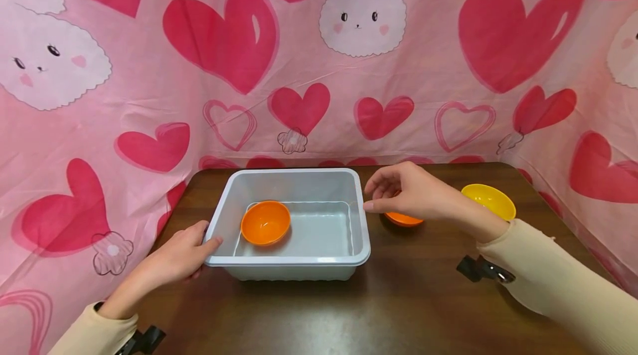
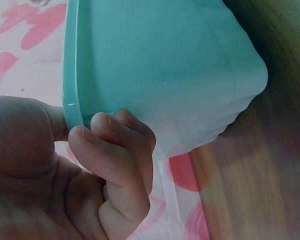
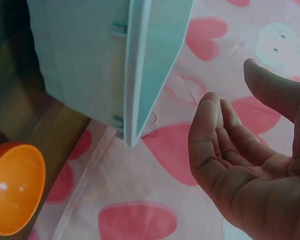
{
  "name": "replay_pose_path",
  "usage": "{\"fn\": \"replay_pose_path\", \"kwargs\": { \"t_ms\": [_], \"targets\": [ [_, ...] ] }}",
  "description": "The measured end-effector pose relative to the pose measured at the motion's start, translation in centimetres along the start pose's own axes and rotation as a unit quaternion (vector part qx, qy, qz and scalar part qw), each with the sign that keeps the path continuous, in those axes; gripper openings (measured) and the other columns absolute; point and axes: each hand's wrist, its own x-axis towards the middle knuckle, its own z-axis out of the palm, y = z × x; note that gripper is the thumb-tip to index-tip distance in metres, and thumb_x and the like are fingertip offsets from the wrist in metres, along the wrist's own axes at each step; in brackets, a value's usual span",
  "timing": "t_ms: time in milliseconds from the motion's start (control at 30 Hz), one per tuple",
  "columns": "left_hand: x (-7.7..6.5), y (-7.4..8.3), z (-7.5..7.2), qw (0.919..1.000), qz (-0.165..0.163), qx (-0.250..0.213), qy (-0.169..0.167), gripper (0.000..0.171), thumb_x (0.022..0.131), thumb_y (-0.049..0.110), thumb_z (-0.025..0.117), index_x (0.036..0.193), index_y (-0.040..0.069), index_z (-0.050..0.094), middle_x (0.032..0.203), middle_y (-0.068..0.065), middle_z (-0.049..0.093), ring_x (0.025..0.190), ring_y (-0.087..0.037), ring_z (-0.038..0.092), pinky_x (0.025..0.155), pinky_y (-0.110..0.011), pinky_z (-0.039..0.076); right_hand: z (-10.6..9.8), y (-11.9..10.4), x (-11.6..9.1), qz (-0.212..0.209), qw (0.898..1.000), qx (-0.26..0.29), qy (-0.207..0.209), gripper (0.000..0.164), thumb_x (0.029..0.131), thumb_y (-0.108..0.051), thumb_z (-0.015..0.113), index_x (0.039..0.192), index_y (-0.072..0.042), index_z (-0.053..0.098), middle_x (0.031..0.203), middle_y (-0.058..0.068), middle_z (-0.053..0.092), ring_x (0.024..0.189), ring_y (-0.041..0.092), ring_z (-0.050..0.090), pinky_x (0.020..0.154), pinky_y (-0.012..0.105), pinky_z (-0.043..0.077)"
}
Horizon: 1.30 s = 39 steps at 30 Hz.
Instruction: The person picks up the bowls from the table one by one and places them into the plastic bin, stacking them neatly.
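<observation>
No legible markings

Head view, both wrist views: no text, label, brand, number or sign readable on any surface.
</observation>
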Motion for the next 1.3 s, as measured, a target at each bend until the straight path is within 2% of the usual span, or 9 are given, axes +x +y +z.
{"fn": "replay_pose_path", "kwargs": {
  "t_ms": [333, 600, 800, 1067, 1167, 1300],
  "targets": [
    [0.0, 0.1, -0.1, 1.0000, -0.002, -0.003, 0.001, 0.032, 0.106, 0.019, 0.059, 0.122, -0.007, 0.050, 0.060, -0.006, 0.052, 0.045, -0.020, 0.052, 0.042, -0.036, 0.050, -0.3, 2.7, -2.1, 0.013, 0.999, 0.022, 0.033, 0.028, 0.090, -0.022, 0.086, 0.110, -0.006, 0.074, 0.092, 0.002, 0.071, 0.087, 0.022, 0.067, 0.082, 0.030, 0.058],
    [-0.1, 0.2, 0.0, 0.9999, 0.007, -0.010, 0.006, 0.029, 0.107, 0.018, 0.058, 0.120, -0.007, 0.051, 0.058, -0.005, 0.052, 0.044, -0.021, 0.052, 0.042, -0.036, 0.050, 0.5, 5.1, -3.0, 0.038, 0.998, 0.019, 0.042, 0.038, 0.090, -0.023, 0.085, 0.116, 0.000, 0.070, 0.092, 0.003, 0.069, 0.086, 0.021, 0.065, 0.079, 0.029, 0.058],
    [-0.1, 0.2, 0.1, 0.9998, 0.012, -0.016, 0.007, 0.025, 0.107, 0.017, 0.058, 0.117, -0.005, 0.051, 0.058, -0.005, 0.052, 0.044, -0.020, 0.052, 0.041, -0.035, 0.049, 1.4, 7.3, -3.7, 0.033, 0.997, 0.013, 0.074, 0.042, 0.088, -0.021, 0.087, 0.119, 0.002, 0.070, 0.097, 0.004, 0.070, 0.084, 0.020, 0.063, 0.074, 0.028, 0.057],
    [-0.1, 0.1, 0.3, 0.9997, 0.011, -0.019, 0.005, 0.024, 0.107, 0.017, 0.057, 0.118, -0.004, 0.051, 0.058, -0.005, 0.052, 0.044, -0.020, 0.052, 0.041, -0.034, 0.049, 1.9, 9.9, -4.3, 0.039, 0.992, 0.015, 0.122, 0.047, 0.088, -0.016, 0.087, 0.125, 0.005, 0.067, 0.106, 0.012, 0.071, 0.091, 0.022, 0.066, 0.080, 0.026, 0.057],
    [-0.1, 0.1, 0.3, 0.9997, 0.010, -0.020, 0.007, 0.025, 0.107, 0.017, 0.057, 0.119, -0.005, 0.051, 0.058, -0.005, 0.052, 0.044, -0.020, 0.052, 0.041, -0.034, 0.049, 1.9, 10.5, -4.5, 0.057, 0.989, 0.013, 0.133, 0.054, 0.088, -0.018, 0.087, 0.130, 0.006, 0.063, 0.111, 0.015, 0.070, 0.097, 0.027, 0.066, 0.084, 0.029, 0.057],
    [-0.1, 0.2, 0.4, 0.9997, 0.008, -0.022, 0.009, 0.025, 0.107, 0.016, 0.057, 0.119, -0.005, 0.051, 0.058, -0.006, 0.052, 0.044, -0.021, 0.052, 0.042, -0.034, 0.049, 2.0, 11.5, -4.5, 0.088, 0.986, 0.007, 0.143, 0.065, 0.087, -0.024, 0.088, 0.136, 0.007, 0.057, 0.121, 0.022, 0.068, 0.108, 0.038, 0.064, 0.093, 0.048, 0.056]
  ]
}}
